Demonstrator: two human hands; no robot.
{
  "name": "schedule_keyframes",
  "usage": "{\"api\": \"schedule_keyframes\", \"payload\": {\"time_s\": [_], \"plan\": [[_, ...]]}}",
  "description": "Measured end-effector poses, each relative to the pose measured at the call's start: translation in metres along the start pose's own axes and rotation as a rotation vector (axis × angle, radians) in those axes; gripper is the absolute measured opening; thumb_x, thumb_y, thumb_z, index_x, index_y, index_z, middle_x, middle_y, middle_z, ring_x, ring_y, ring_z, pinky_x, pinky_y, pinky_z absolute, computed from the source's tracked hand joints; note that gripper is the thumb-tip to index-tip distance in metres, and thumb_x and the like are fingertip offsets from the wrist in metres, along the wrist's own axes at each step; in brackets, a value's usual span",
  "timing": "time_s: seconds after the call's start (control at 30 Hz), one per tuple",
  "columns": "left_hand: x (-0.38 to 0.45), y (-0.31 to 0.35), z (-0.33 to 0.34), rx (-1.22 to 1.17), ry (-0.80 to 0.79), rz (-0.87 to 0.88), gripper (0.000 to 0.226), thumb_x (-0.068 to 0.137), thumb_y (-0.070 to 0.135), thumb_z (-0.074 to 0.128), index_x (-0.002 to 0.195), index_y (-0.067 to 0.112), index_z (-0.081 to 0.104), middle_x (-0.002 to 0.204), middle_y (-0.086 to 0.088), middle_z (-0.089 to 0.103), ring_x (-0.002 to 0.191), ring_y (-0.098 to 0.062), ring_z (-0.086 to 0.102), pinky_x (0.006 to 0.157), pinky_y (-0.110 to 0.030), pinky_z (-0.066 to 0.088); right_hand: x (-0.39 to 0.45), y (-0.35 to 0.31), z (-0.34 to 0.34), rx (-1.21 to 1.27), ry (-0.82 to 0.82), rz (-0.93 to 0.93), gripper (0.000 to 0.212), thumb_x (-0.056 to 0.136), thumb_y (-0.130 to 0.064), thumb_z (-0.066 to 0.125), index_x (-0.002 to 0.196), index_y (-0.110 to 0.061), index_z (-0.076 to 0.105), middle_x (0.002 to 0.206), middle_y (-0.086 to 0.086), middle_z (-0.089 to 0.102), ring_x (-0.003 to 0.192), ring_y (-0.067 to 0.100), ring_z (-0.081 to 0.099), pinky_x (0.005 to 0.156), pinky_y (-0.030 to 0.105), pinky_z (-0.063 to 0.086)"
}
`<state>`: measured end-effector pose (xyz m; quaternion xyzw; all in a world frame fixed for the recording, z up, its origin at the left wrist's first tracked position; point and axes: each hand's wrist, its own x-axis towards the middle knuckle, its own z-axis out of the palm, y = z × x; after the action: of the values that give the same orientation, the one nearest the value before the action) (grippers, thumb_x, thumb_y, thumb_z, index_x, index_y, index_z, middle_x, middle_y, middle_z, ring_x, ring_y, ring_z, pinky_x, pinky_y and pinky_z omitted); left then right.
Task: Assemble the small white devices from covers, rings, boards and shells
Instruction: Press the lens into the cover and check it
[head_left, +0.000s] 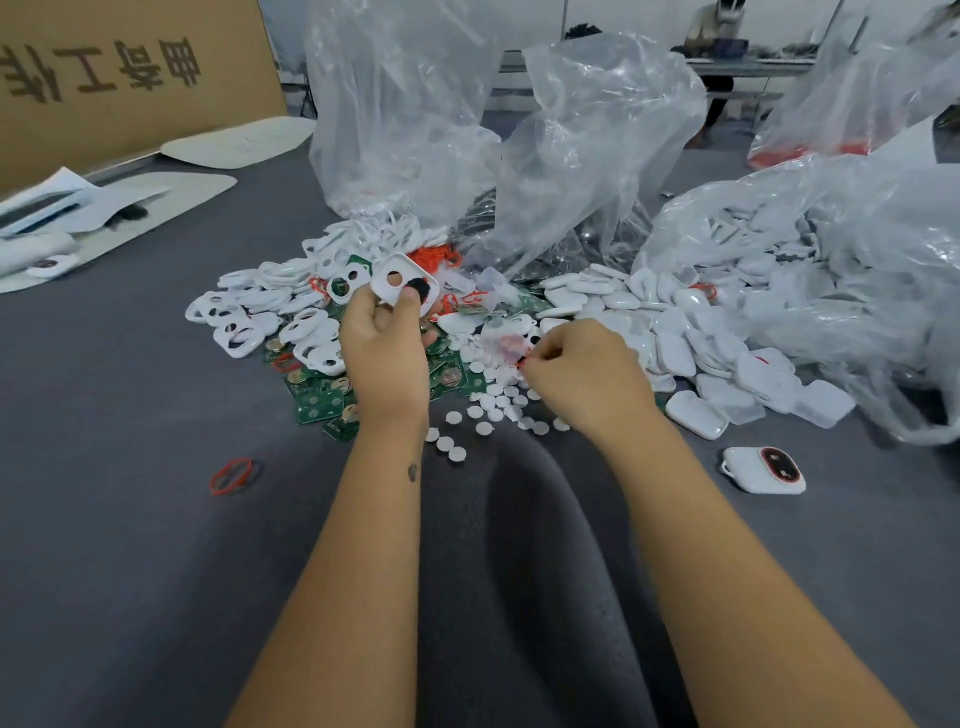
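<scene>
My left hand (382, 353) holds up a white cover (400, 285) with two holes, its thumb over one hole. My right hand (582, 374) pinches a thin red ring (521, 358) just above the pile of small white discs (493, 402). Green boards (317, 397) lie under and left of my left hand. More white covers (270, 312) are heaped to the left, and white shells (685, 332) spill from a bag on the right. One finished white device (763, 470) with a red ring lies at the right. A loose red ring (231, 475) lies at the left.
Clear plastic bags (571, 150) stand behind the pile, another bag (831, 260) of shells at the right. A cardboard box (119, 83) and papers (78, 208) are at the back left. Grey cloth (130, 571) covers the table. A person sits far behind.
</scene>
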<state>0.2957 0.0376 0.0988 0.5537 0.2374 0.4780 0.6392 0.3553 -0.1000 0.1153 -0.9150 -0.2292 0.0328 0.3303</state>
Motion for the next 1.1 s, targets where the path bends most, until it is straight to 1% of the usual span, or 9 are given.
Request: {"api": "schedule_keyframes", "payload": {"time_s": [0.1,0.23,0.3,0.37,0.5,0.6,0.67,0.93,1.1], "plan": [[0.001,-0.001,0.001,0.013,-0.024,0.012,0.014,0.097,0.013,0.053,0.085,0.019,0.058,0.087,-0.006,0.051,0.082,-0.021,0.052,0.065,-0.022,0.054,-0.006,-0.004,0.000,-0.304,-0.169,-0.035,0.016,0.073,-0.026,0.068,0.086,-0.016,0.068,0.081,0.003,0.067,0.082,0.026,0.063,0.071,0.033,0.054],[-0.001,-0.001,0.003,0.034,-0.058,0.025,0.011,0.097,0.014,0.053,0.089,0.020,0.059,0.075,-0.004,0.054,0.081,-0.022,0.055,0.064,-0.021,0.053,-0.016,-0.002,0.001,-0.255,-0.132,-0.132,0.014,0.080,-0.012,0.060,0.082,-0.025,0.065,0.094,0.003,0.067,0.090,0.027,0.062,0.074,0.034,0.053],[-0.005,0.001,0.005,0.057,-0.066,0.033,0.020,0.096,0.014,0.054,0.079,0.023,0.055,0.059,0.013,0.049,0.079,-0.020,0.056,0.065,-0.023,0.055,-0.019,0.005,0.001,-0.228,-0.125,-0.154,0.017,0.081,-0.011,0.057,0.083,-0.026,0.063,0.095,0.003,0.066,0.091,0.026,0.061,0.076,0.036,0.053],[-0.011,0.004,0.008,0.063,-0.090,0.021,0.022,0.096,0.013,0.054,0.078,0.025,0.055,0.061,0.017,0.054,0.078,-0.016,0.059,0.070,-0.028,0.056,-0.021,0.015,-0.001,-0.169,-0.074,-0.160,0.013,0.082,-0.012,0.058,0.083,-0.023,0.066,0.090,0.000,0.067,0.087,0.023,0.061,0.075,0.034,0.053],[-0.034,0.007,0.022,-0.035,-0.154,-0.092,0.019,0.096,0.007,0.051,0.097,0.019,0.066,0.091,0.009,0.071,0.083,-0.005,0.069,0.071,-0.024,0.057,-0.027,0.035,-0.015,0.419,0.127,-0.030,0.016,0.082,-0.007,0.064,0.073,-0.020,0.067,0.059,-0.007,0.064,0.055,0.005,0.059,0.054,0.015,0.043],[-0.061,0.006,0.042,-0.108,-0.263,-0.213,0.019,0.097,0.000,0.049,0.101,0.008,0.065,0.095,-0.007,0.071,0.083,-0.016,0.072,0.071,-0.024,0.059,-0.037,0.049,-0.023,0.929,0.157,0.070,0.015,0.086,0.003,0.063,0.082,-0.011,0.067,0.058,0.000,0.068,0.052,0.008,0.062,0.052,0.016,0.048],[-0.079,0.005,0.053,-0.126,-0.336,-0.265,0.017,0.097,-0.001,0.048,0.095,0.008,0.062,0.090,-0.010,0.071,0.073,-0.014,0.072,0.067,-0.022,0.058,-0.042,0.056,-0.025,1.093,0.152,0.062,0.016,0.088,0.007,0.060,0.091,-0.007,0.067,0.063,0.003,0.070,0.057,0.012,0.065,0.055,0.018,0.050],[-0.088,0.001,0.051,-0.110,-0.423,-0.288,0.017,0.095,-0.002,0.052,0.094,0.012,0.062,0.082,-0.003,0.072,0.067,-0.012,0.071,0.058,-0.018,0.054,-0.044,0.059,-0.033,1.293,0.109,0.034,0.018,0.089,0.008,0.058,0.096,-0.004,0.069,0.074,0.007,0.073,0.068,0.014,0.069,0.065,0.020,0.055],[-0.086,0.000,0.046,-0.061,-0.485,-0.319,0.018,0.094,-0.003,0.052,0.102,0.009,0.064,0.091,-0.011,0.071,0.069,-0.016,0.070,0.061,-0.020,0.056,-0.046,0.057,-0.035,1.329,0.086,0.057,0.014,0.089,0.006,0.059,0.096,-0.002,0.068,0.075,0.008,0.073,0.069,0.015,0.069,0.065,0.021,0.056]]}}
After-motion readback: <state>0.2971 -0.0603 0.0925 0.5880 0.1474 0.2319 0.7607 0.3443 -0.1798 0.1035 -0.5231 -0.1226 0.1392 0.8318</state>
